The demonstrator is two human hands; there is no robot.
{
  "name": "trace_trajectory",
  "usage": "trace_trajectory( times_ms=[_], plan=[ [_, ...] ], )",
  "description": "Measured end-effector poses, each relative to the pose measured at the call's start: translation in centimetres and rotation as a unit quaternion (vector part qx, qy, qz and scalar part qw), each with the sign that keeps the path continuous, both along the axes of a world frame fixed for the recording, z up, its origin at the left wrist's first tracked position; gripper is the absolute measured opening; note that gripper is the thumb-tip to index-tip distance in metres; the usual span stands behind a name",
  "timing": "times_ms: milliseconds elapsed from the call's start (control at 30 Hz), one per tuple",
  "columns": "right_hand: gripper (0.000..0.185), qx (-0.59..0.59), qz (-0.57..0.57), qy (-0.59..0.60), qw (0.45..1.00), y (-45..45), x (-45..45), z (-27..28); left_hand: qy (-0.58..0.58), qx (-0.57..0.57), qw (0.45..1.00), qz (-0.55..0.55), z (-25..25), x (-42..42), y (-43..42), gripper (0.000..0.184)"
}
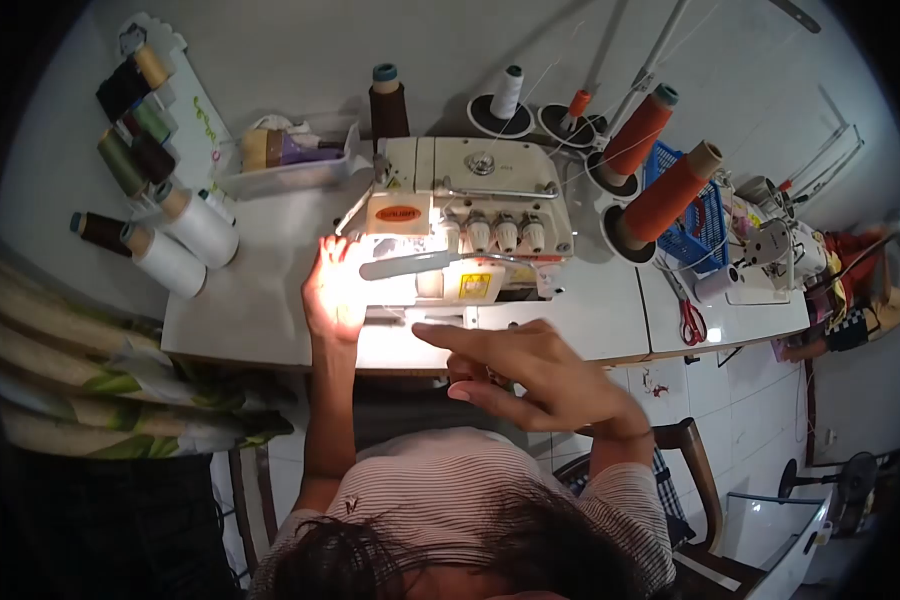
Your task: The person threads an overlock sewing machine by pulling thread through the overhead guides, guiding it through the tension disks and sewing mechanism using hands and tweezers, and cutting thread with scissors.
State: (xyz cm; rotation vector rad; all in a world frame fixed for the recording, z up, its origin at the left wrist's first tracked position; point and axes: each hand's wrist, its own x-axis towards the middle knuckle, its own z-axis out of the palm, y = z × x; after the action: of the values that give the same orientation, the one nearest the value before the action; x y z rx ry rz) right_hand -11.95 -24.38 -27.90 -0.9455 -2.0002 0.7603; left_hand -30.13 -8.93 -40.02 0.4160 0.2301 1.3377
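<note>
A white overlock sewing machine stands on the table, its lamp glaring over the needle area. My left hand is at the machine's left side, palm washed out by the light. Its fingertips point up and look apart; whether they touch the machine I cannot tell. In front of the machine, my right hand is held over the table's front edge. The index finger stretches left toward the lit area, the thumb is apart below it, and the other fingers are curled. I see nothing held in it. A grey bar-shaped part crosses the machine's front.
Orange thread cones stand right of the machine, near a blue basket and red-handled scissors. White cones and a plastic bin are at left. Another person's arm shows at far right.
</note>
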Motion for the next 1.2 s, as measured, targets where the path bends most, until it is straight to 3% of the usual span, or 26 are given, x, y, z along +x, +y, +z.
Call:
trace_trajectory(
  times_ms=[100, 167, 200, 233, 300, 367, 500, 567, 633, 767, 800, 833, 867, 900, 967, 1000, 1033, 1067, 1100, 1133, 1167, 1200],
  plan=[
    [0.047, -0.140, -0.065, 0.008, 0.988, 0.0, 0.6, -4.1, 0.033, 0.054, 0.998, -0.010, -1.2, -0.9, 0.1, 0.015],
    [0.046, -0.171, -0.117, 0.079, 0.975, -0.4, 1.3, -6.9, 0.174, 0.061, 0.983, -0.010, -0.6, -2.5, -2.0, 0.012],
    [0.041, -0.175, -0.153, 0.084, 0.969, -0.7, 1.7, -8.1, 0.243, 0.049, 0.969, -0.001, 0.2, -3.1, -3.6, 0.020],
    [0.039, -0.198, -0.171, 0.123, 0.957, -1.0, 2.3, -9.2, 0.224, 0.207, 0.949, -0.075, -1.3, -4.7, -3.6, 0.018],
    [0.031, -0.229, -0.217, 0.176, 0.933, -1.5, 3.1, -10.1, 0.439, 0.228, 0.859, -0.135, -1.9, -9.0, -6.0, 0.018],
    [0.030, -0.260, -0.236, 0.217, 0.911, -1.7, 4.1, -11.3, 0.542, 0.223, 0.787, -0.196, -3.5, -13.0, -7.7, 0.017],
    [0.023, -0.279, -0.268, 0.228, 0.893, -1.0, 4.2, -11.9, 0.555, 0.066, 0.795, -0.238, -9.4, -20.3, -12.2, 0.018],
    [0.022, -0.273, -0.272, 0.218, 0.897, -0.4, 3.8, -11.8, 0.505, -0.033, 0.842, -0.187, -12.4, -23.5, -15.0, 0.018],
    [0.021, -0.263, -0.266, 0.208, 0.904, 0.2, 3.5, -11.6, 0.537, -0.075, 0.817, -0.194, -13.4, -25.8, -17.1, 0.018],
    [0.021, -0.268, -0.242, 0.182, 0.915, 0.7, 3.1, -11.3, 0.365, -0.251, 0.890, -0.108, -20.0, -33.1, -22.3, 0.017],
    [0.020, -0.271, -0.241, 0.181, 0.914, 0.6, 3.1, -11.3, 0.638, -0.089, 0.758, -0.103, -25.4, -37.5, -24.7, 0.017],
    [0.020, -0.275, -0.242, 0.181, 0.913, 0.5, 3.1, -11.3, 0.836, 0.082, 0.535, -0.089, -31.1, -41.8, -27.1, 0.017],
    [0.020, -0.277, -0.239, 0.180, 0.913, 0.4, 3.1, -11.3, 0.690, -0.122, 0.711, -0.062, -33.4, -44.1, -28.5, 0.022],
    [0.020, -0.275, -0.254, 0.176, 0.911, 0.2, 3.1, -11.3, 0.689, -0.125, 0.711, -0.062, -34.2, -44.0, -28.4, 0.022],
    [0.018, -0.270, -0.269, 0.182, 0.907, -0.2, 2.9, -11.2, 0.945, -0.101, 0.301, -0.076, -35.2, -43.1, -26.9, 0.028],
    [0.018, -0.275, -0.267, 0.177, 0.906, -0.3, 2.7, -11.2, 0.929, -0.062, 0.365, -0.005, -29.8, -39.3, -24.3, 0.033],
    [0.018, -0.280, -0.270, 0.178, 0.904, -0.4, 2.6, -11.1, 0.953, 0.000, 0.295, -0.061, -25.6, -36.3, -21.5, 0.041],
    [0.018, -0.284, -0.271, 0.179, 0.902, -0.5, 2.4, -11.2, 0.956, -0.012, 0.271, -0.117, -21.8, -33.3, -18.5, 0.041],
    [0.018, -0.279, -0.262, 0.175, 0.907, -0.6, 2.2, -11.3, 0.968, 0.041, 0.243, -0.050, -17.6, -29.6, -16.2, 0.031],
    [0.018, -0.279, -0.261, 0.168, 0.909, -0.7, 1.9, -11.1, 0.921, 0.169, 0.335, 0.104, -16.7, -28.1, -14.2, 0.025],
    [0.018, -0.280, -0.260, 0.162, 0.910, -0.8, 1.5, -11.0, 0.949, 0.138, 0.283, 0.014, -13.5, -25.1, -11.2, 0.020],
    [0.018, -0.275, -0.258, 0.153, 0.913, -1.0, 1.2, -10.9, 0.887, 0.204, 0.383, 0.158, -9.0, -21.5, -9.8, 0.021]
  ],
)
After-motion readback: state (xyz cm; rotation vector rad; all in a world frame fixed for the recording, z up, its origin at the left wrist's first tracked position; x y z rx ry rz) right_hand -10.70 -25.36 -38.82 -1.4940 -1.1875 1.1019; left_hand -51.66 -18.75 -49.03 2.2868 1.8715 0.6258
